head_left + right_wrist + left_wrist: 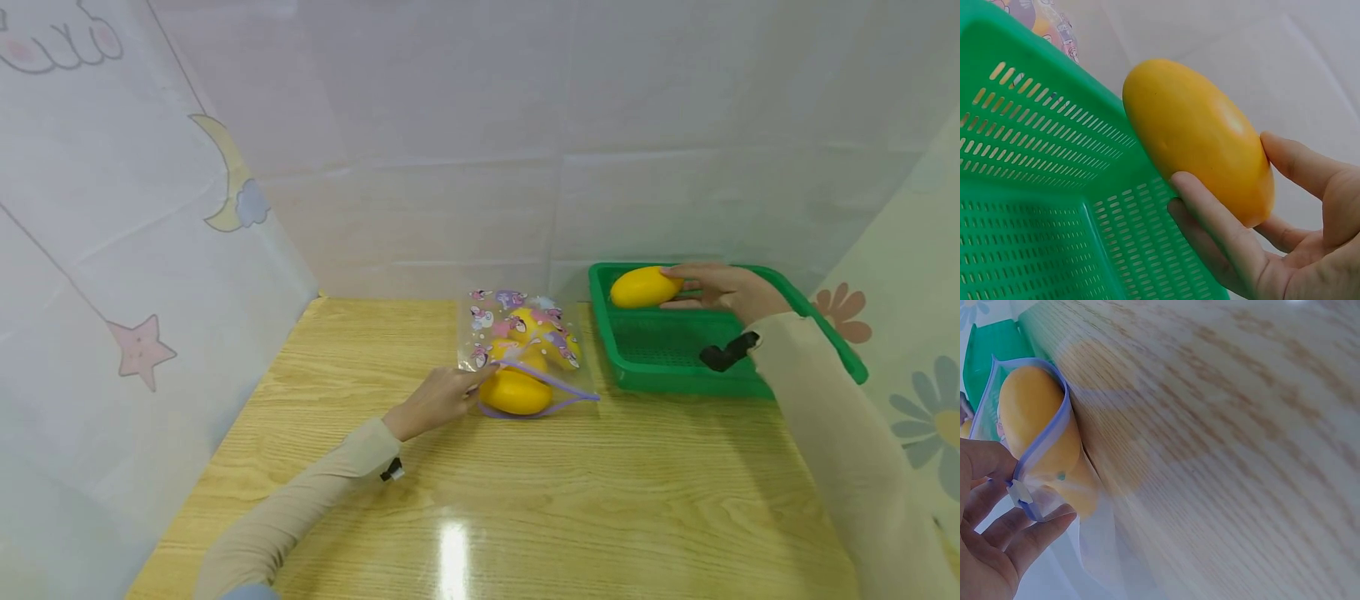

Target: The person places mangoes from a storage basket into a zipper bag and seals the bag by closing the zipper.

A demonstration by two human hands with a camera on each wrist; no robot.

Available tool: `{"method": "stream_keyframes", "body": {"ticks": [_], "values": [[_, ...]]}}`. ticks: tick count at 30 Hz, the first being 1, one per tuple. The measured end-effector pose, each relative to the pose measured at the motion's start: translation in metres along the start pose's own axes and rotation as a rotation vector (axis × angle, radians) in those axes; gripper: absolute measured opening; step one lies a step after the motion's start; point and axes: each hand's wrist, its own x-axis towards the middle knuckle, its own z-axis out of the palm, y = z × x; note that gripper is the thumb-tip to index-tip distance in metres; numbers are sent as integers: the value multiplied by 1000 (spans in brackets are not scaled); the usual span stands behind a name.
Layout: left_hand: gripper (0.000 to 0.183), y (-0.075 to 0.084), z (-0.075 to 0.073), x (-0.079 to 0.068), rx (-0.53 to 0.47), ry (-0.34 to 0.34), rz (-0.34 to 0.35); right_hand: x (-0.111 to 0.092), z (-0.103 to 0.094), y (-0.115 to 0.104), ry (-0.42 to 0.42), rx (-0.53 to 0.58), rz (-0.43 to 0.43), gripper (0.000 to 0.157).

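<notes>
In the head view my right hand (720, 287) grips a smooth yellow mango (645, 287) over the far part of a green basket (626, 375). The right wrist view shows thumb and fingers around one end of that mango (1197, 137). My left hand (438, 400) pinches the rim of a clear zip bag (480, 321) printed with small pink and purple pictures. Its purple zip edge (1038, 447) gapes open, with a white slider (1020, 492) beside my left thumb. One mango (517, 393) lies at the bag's mouth, and several others sit deeper inside.
Both bag and basket lie on a wood-grain table (480, 500), the basket to the bag's right. A pale cloth wall (450, 167) rises behind the table, and printed cloths stand at both sides. The basket has slotted walls.
</notes>
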Motion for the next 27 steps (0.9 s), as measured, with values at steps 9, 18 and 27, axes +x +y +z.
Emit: {"method": "stream_keyframes", "body": {"ticks": [9,18,27], "values": [[59,-1,2,0,-7,15,13,-5,10,-3,57,35,29,47],[60,-2,3,0,-10,17,11,-4,18,-7,93,22,87,52],[60,-2,1,-1,-11,6,4,5,13,-2,121,-32,127,49]]}}
